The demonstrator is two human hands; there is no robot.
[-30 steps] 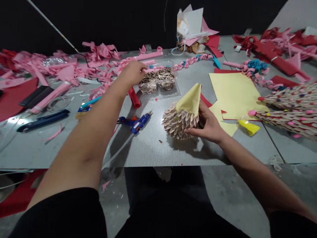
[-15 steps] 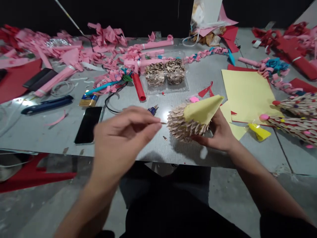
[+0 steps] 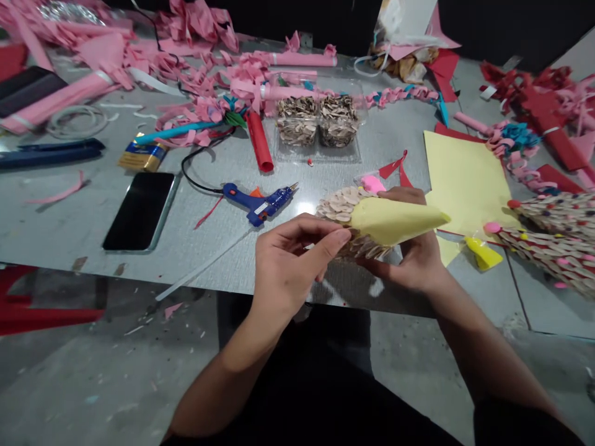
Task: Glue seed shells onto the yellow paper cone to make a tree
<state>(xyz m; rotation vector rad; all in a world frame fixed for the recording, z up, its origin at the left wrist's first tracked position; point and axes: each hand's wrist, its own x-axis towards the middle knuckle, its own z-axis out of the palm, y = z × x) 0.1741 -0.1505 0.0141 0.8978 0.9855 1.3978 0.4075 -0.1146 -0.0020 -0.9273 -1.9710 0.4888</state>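
The yellow paper cone point(image 3: 400, 218) was cupped in the right hand's point(image 3: 421, 263) fingers; by the left hand point(image 3: 283, 263), pinched narrow, contents hidden, pale scales point(image 3: 339, 204) could have been dislodged through pressing.

"Describe the left side."
"See a dark-screened phone point(image 3: 140, 212) lying flat, with a blue-and-gold packet point(image 3: 142, 157) just beyond."
"Go farther left."
"Find a navy tool point(image 3: 51, 153) near a coiled pale cable point(image 3: 77, 122)."

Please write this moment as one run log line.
left hand: fingertips at yellow cone | right hand: holding cone | glue gun: on table | phone: screen dark
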